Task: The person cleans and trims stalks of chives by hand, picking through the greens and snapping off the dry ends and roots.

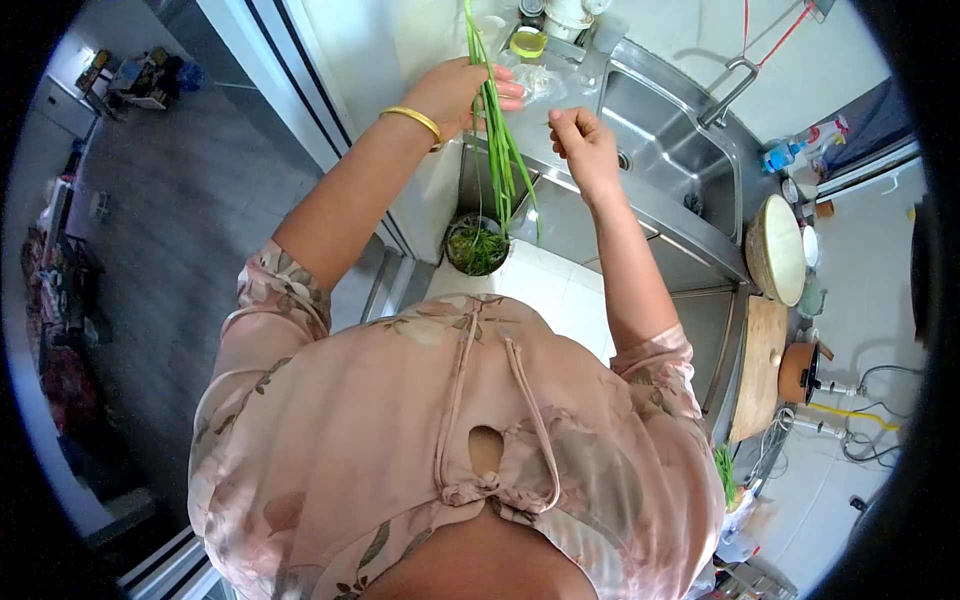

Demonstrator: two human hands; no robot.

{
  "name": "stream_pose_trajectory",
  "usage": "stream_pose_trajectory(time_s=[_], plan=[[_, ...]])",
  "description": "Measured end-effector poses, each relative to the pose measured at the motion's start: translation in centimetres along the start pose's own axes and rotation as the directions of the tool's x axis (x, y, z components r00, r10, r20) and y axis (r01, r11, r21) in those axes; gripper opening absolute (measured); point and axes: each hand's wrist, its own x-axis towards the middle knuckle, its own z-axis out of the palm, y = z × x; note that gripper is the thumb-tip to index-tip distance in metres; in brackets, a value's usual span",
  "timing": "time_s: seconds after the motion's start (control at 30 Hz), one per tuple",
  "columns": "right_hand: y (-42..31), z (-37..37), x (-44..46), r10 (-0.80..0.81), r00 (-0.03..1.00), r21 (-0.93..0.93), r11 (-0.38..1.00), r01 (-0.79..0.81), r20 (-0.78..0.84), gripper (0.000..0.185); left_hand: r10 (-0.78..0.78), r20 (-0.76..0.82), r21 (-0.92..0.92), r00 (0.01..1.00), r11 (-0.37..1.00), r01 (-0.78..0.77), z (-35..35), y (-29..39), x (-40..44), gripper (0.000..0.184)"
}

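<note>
A bunch of long, thin green onions (503,165) hangs upright from my left hand (468,95), held across the palm with the fingertips stretched out behind the stalks. The lower ends dangle above a dark round bin (476,246) with green scraps inside. To the right of the bunch, apart from it, is my right hand (585,145). Its thumb and forefinger are pinched together; a tiny dark bit shows at the tips, too small to name.
Beyond my right hand is a steel sink (665,135) with a faucet (728,90). A large bowl (775,250), a wooden cutting board (757,370) and an orange-brown pot (798,373) line the right-hand counter. A yellow-lidded jar (527,42) stands behind the hands. A doorway frame (290,90) rises at left.
</note>
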Motion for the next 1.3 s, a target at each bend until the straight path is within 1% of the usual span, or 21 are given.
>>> stream_pose_trajectory(time_s=[0.07,0.1,0.17,0.23,0.3,0.37,0.43,0.53,0.57,0.67,0.7,0.8,0.9,0.97,1.0,1.03,1.1,1.13,1.17,1.27,1.3], plan=[[-3.0,-0.6,-1.0,-0.173,0.978,-0.138,0.972,0.188,0.114,0.020,0.008,-0.033,0.011,0.999,1.000,-0.007,0.8,-0.1,0.8,0.027],[-3.9,-0.7,-1.1,-0.235,0.959,-0.288,0.918,0.272,0.157,0.019,0.018,-0.029,0.008,0.999,1.000,-0.018,1.1,-0.2,1.5,0.027],[-5.0,-0.9,-1.1,-0.326,0.906,-0.547,0.723,0.422,0.269,0.019,0.019,-0.023,-0.013,1.000,1.000,-0.019,2.0,-0.1,2.0,0.027],[-4.7,-1.6,-0.6,-0.273,0.924,-0.475,0.797,0.374,0.269,0.020,0.008,-0.016,-0.046,1.000,0.999,-0.008,3.0,0.8,2.1,0.026],[-4.4,-2.7,0.2,-0.172,0.944,-0.394,0.876,0.278,0.283,0.020,-0.028,0.029,-0.086,0.999,0.996,0.030,3.0,1.4,2.9,0.025],[-4.0,-4.6,0.9,-0.122,0.940,-0.296,0.929,0.221,0.319,0.020,-0.044,0.090,-0.133,0.995,0.990,0.056,3.5,1.9,3.1,0.024],[-4.0,-6.3,1.5,-0.029,0.934,-0.234,0.965,0.119,0.355,0.020,-0.033,0.166,-0.186,0.986,0.980,0.064,4.1,2.6,2.9,0.024],[-4.8,-7.3,1.3,0.084,0.939,-0.189,0.982,-0.021,0.332,0.020,0.020,0.292,-0.161,0.956,0.986,0.029,5.3,3.5,2.7,0.027],[-4.4,-7.3,1.6,-0.001,0.941,-0.195,0.978,0.072,0.339,0.021,0.059,0.341,-0.233,0.938,0.972,0.023,5.2,3.0,3.8,0.027],[-4.5,-7.6,2.1,0.063,0.934,-0.210,0.978,0.013,0.351,0.022,0.039,0.298,-0.223,0.954,0.974,0.030,6.6,3.1,4.6,0.026],[-4.6,-7.6,2.1,0.089,0.935,-0.201,0.979,-0.019,0.344,0.024,0.015,0.287,-0.235,0.958,0.970,0.055,7.0,3.2,4.8,0.025],[-4.6,-8.4,1.7,0.062,0.956,-0.219,0.976,0.002,0.288,0.023,-0.032,0.259,-0.257,0.965,0.961,0.101,7.6,3.5,5.6,0.025],[-3.4,-8.8,1.1,-0.219,0.970,-0.117,0.966,0.231,0.103,0.022,-0.021,0.219,-0.275,0.976,0.958,0.082,7.5,3.0,6.5,0.027],[-3.7,-9.0,0.6,-0.354,0.930,-0.199,0.923,0.330,-0.097,0.020,-0.004,0.153,-0.318,0.988,0.946,0.053,7.9,3.2,6.2,0.028],[-3.8,-9.1,0.5,-0.420,0.887,-0.247,0.895,0.371,-0.190,0.019,-0.017,0.174,-0.341,0.985,0.937,0.076,7.7,3.2,6.5,0.027],[-3.6,-9.3,0.6,-0.414,0.883,-0.172,0.908,0.383,-0.221,0.017,-0.030,0.194,-0.363,0.980,0.926,0.100,7.3,3.1,7.1,0.027],[-3.3,-9.7,1.0,-0.213,0.958,0.143,0.960,0.242,-0.193,0.016,-0.037,0.231,-0.398,0.972,0.908,0.129,6.8,3.1,7.7,0.025],[-3.1,-9.8,0.8,-0.107,0.982,0.299,0.943,0.150,-0.154,0.016,-0.034,0.245,-0.412,0.969,0.901,0.135,6.6,3.0,7.7,0.024],[-3.2,-9.7,0.3,0.005,0.986,0.371,0.927,0.058,-0.167,0.015,-0.029,0.258,-0.424,0.966,0.895,0.140,6.5,2.9,7.8,0.023],[-1.7,-10.3,-0.7,0.138,0.988,0.475,0.876,-0.089,-0.070,0.014,-0.008,0.223,-0.383,0.975,0.919,0.095,6.8,2.5,7.0,0.020],[-1.7,-9.9,-1.0,0.105,0.994,0.490,0.869,-0.070,-0.043,0.017,-0.001,0.243,-0.378,0.970,0.921,0.095,6.8,2.5,6.8,0.020]])
